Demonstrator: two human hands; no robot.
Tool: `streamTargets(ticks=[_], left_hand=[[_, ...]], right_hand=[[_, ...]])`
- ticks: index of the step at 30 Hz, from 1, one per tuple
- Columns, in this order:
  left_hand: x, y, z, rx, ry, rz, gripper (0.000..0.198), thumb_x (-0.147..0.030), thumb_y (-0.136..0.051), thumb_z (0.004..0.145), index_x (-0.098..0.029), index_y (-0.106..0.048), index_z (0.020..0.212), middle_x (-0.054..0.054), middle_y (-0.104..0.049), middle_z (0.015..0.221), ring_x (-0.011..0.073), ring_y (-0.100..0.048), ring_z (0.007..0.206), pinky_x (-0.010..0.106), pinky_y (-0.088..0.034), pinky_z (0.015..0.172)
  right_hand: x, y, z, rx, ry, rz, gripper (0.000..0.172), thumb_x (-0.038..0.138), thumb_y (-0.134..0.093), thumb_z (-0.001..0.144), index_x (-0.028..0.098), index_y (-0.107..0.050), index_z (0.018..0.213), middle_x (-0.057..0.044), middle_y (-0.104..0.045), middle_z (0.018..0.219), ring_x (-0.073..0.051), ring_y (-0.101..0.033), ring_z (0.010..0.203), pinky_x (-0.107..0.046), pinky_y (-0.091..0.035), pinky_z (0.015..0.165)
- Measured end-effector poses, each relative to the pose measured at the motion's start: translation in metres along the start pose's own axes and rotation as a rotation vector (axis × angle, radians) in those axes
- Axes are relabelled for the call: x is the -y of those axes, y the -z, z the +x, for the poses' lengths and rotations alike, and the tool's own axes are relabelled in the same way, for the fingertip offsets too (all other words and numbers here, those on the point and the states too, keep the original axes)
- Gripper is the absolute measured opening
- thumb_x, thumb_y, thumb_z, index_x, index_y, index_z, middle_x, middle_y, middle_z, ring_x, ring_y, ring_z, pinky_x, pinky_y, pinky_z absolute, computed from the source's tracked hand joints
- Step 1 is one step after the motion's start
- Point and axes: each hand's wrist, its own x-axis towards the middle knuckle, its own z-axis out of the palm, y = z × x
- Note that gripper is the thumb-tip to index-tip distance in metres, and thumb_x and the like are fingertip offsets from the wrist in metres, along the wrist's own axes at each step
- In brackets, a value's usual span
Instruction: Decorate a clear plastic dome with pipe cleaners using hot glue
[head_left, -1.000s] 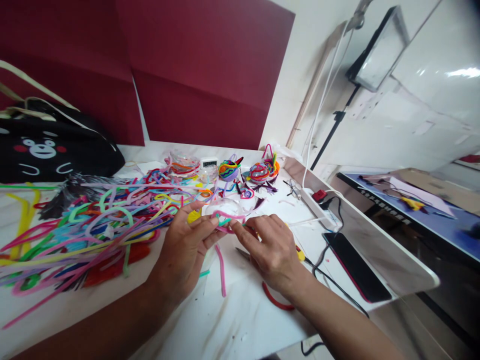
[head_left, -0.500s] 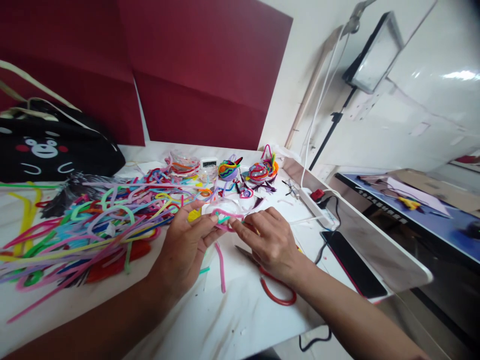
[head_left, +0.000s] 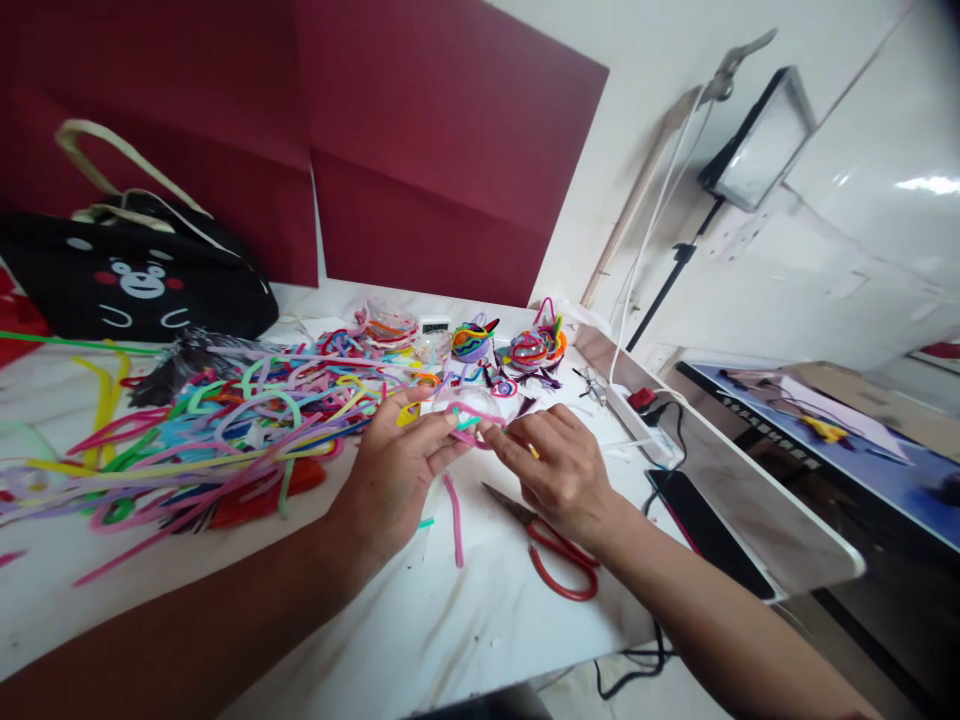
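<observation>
Remotely, I logged the left hand (head_left: 391, 462) and right hand (head_left: 564, 475) pinching the pink-and-green piece (head_left: 478, 411) above the surface (head_left: 420, 640), beyond the scissors (head_left: 541, 533); I judged it part-shaped, unfinished, unlike the complete-looking far wrapped balls (head_left: 470, 343).

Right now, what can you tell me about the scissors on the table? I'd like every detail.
The scissors have slim, dark, metal-looking blades and red loop handles, perhaps plastic. They lie flat on the white, marbled table, blades pointing away from the person and leftward, seemingly shut or nearly so. They sit right of a loose pink strip, apart from it. The right hand is above and beside them; whether its wrist touches a handle isn't clear.
</observation>
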Motion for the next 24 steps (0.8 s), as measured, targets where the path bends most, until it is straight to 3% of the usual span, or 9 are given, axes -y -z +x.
streamTargets(ticks=[9, 16, 24], left_hand=[[0.002, 0.001, -0.004, 0.018, -0.020, 0.002, 0.048, -0.004, -0.070, 0.073, -0.022, -0.049, 0.112, 0.000, -0.073, 0.076, 0.0174, -0.074, 0.077, 0.033, -0.060, 0.077], [0.007, 0.003, -0.005, 0.048, -0.012, 0.003, 0.047, -0.007, -0.072, 0.073, -0.021, -0.049, 0.110, 0.000, -0.072, 0.077, 0.0179, -0.073, 0.079, 0.031, -0.059, 0.075], [0.013, 0.002, -0.008, 0.008, 0.043, 0.016, 0.044, -0.004, -0.070, 0.071, -0.022, -0.050, 0.107, -0.001, -0.070, 0.075, 0.0145, -0.071, 0.072, 0.027, -0.058, 0.074]], right_hand=[[0.002, 0.003, -0.004, -0.017, 0.025, -0.038, 0.025, 0.005, -0.045, 0.096, 0.011, -0.062, 0.112, -0.004, -0.062, 0.073, -0.017, -0.049, 0.066, -0.033, -0.033, 0.061], [0.006, -0.004, -0.017, -0.074, 0.015, -0.034, 0.026, 0.005, -0.049, 0.094, 0.011, -0.060, 0.117, -0.004, -0.061, 0.074, -0.016, -0.050, 0.067, -0.032, -0.034, 0.062], [0.011, -0.004, -0.030, -0.040, -0.022, -0.004, 0.027, 0.006, -0.051, 0.095, 0.009, -0.061, 0.120, -0.006, -0.062, 0.075, -0.017, -0.051, 0.068, -0.033, -0.034, 0.062]])
